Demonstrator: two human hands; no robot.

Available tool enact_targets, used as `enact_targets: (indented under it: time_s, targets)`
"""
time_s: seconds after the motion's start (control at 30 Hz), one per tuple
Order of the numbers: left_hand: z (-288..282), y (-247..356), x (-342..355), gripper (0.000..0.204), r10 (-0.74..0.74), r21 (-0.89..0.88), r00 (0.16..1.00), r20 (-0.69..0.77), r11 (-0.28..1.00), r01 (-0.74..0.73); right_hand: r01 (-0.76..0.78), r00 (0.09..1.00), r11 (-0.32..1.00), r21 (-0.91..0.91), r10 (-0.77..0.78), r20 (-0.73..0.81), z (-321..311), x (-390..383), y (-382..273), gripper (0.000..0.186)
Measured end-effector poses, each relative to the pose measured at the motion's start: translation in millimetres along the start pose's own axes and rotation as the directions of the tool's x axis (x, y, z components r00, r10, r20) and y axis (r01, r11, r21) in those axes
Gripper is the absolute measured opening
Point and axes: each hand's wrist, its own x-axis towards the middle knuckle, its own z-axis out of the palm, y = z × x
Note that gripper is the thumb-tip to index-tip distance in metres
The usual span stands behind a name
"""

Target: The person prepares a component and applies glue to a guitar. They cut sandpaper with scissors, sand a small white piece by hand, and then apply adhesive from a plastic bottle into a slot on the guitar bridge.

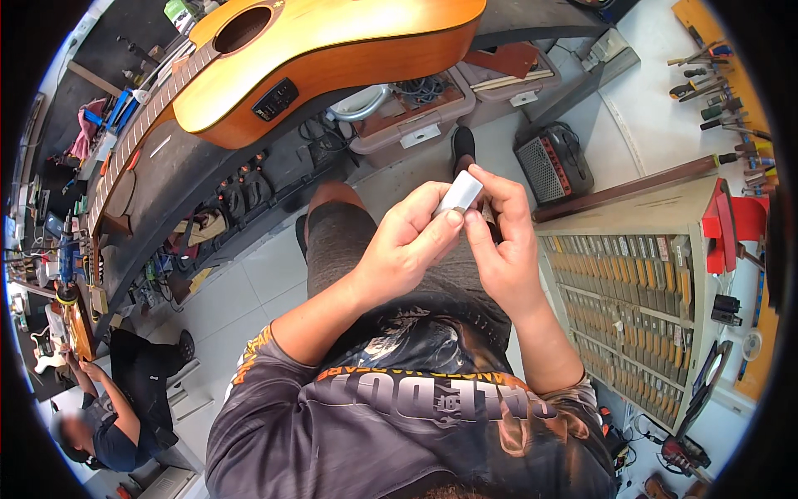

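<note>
In front of my body, both hands hold a small white block (460, 192) with flat sides and rounded edges; I cannot make out its exact kind. My left hand (406, 237) is closed around its lower left part, the thumb pressing near its bottom end. From the other side, my right hand (504, 241) pinches it, with a finger at its top end and the thumb near its lower edge. Something dark shows at the block's lower end, mostly covered by my fingers. Beyond my hands, an acoustic guitar (357, 33) lies on the dark workbench (179, 162).
Lidded bins (420, 125) stand under the bench, with a small amplifier (553, 164) to their right. A cabinet of many narrow compartments (619, 274) is close on my right, below wall-hung tools (711, 87). At the lower left, another person (116, 416) works at the bench.
</note>
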Motion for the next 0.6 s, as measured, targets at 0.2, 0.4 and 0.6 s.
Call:
enact_targets:
  time_s: [0.2,0.4,0.6]
  targets:
    - [3.7,-7.2,4.5,0.024,-0.009,0.008,0.993,-0.118,1.0,0.01,0.009,0.999,1.0,-0.027,-0.01,-0.037,2.3,-2.0,2.0,0.049]
    - [0.7,13.8,4.2,0.035,-0.111,-0.131,0.993,0.028,0.985,0.114,-0.003,1.0,0.985,-0.174,0.006,0.019,-10.0,2.3,4.0,0.048]
    - [2.5,9.5,0.9,0.042,-0.071,0.045,0.997,-0.032,0.996,0.072,-0.008,1.0,0.999,-0.037,0.009,0.025,-6.2,0.7,-1.5,0.049]
